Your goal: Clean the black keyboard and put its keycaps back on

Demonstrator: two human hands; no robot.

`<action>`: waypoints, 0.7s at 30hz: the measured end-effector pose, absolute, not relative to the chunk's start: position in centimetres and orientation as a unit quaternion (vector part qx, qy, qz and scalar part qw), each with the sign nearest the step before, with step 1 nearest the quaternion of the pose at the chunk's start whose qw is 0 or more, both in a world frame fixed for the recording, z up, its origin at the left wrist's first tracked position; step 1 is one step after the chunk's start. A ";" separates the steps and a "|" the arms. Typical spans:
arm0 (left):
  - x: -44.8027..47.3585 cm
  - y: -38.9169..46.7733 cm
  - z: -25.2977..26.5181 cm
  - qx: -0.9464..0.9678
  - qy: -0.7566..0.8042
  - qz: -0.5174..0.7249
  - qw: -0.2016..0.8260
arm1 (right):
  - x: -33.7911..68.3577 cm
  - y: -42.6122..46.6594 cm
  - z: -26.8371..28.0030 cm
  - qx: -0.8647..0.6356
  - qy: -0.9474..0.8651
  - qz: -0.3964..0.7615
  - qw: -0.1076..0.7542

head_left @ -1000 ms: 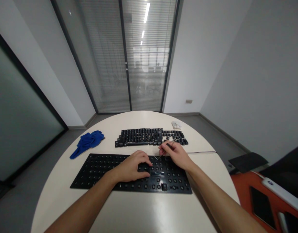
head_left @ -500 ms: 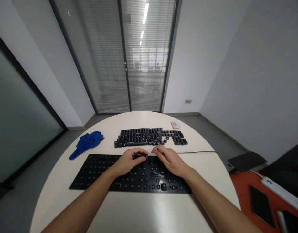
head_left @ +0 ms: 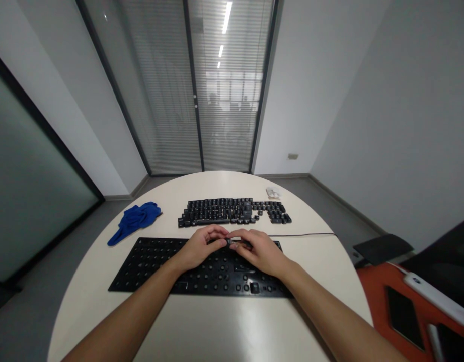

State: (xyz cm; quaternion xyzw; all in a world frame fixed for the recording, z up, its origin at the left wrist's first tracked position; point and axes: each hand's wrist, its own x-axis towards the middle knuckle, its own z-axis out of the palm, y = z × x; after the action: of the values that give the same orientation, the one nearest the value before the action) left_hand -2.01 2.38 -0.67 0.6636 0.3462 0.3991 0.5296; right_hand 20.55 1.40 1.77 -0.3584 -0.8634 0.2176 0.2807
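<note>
Over the back edge of the keyboard (head_left: 149,264), the left hand (head_left: 200,247) and right hand (head_left: 256,250) are now brought together, fingertips meeting on a small dark piece (head_left: 229,242) (too small to be identified; it may be a key or a clip). A second ago the hands were set apart, the left flat on the board and the right lifted with a thin tool. Both hands are curled in a pinch, though what each one grips cannot be told. The work is judged to have shifted from prying to a fine two-handed handling. The keycaps (head_left: 232,211) lie in rows beyond, the cloth (head_left: 136,218) to the left on the table (head_left: 224,327).
</note>
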 end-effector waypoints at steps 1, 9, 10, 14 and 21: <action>-2.0 2.4 -0.7 0.666 0.346 0.400 0.527 | 20.5 1.4 1.7 -0.360 -0.863 0.218 0.280; -1.5 1.9 -0.3 0.698 0.355 0.390 0.484 | 23.6 3.6 2.3 -0.454 -0.816 0.153 0.324; -1.5 1.8 -0.2 0.700 0.356 0.389 0.483 | 24.4 4.2 2.4 -0.488 -0.800 0.126 0.326; -1.5 1.7 0.0 0.707 0.356 0.382 0.477 | 27.4 6.8 1.6 -0.592 -0.757 0.055 0.270; -1.5 1.7 0.1 0.718 0.362 0.366 0.469 | 28.0 8.1 0.0 -0.652 -0.743 -0.001 0.149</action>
State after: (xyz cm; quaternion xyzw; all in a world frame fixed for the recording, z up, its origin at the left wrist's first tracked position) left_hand -1.45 1.66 0.13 0.7179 0.3617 0.3656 0.4691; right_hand 28.03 8.07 -0.04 -0.6521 -0.7433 -0.0008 0.1492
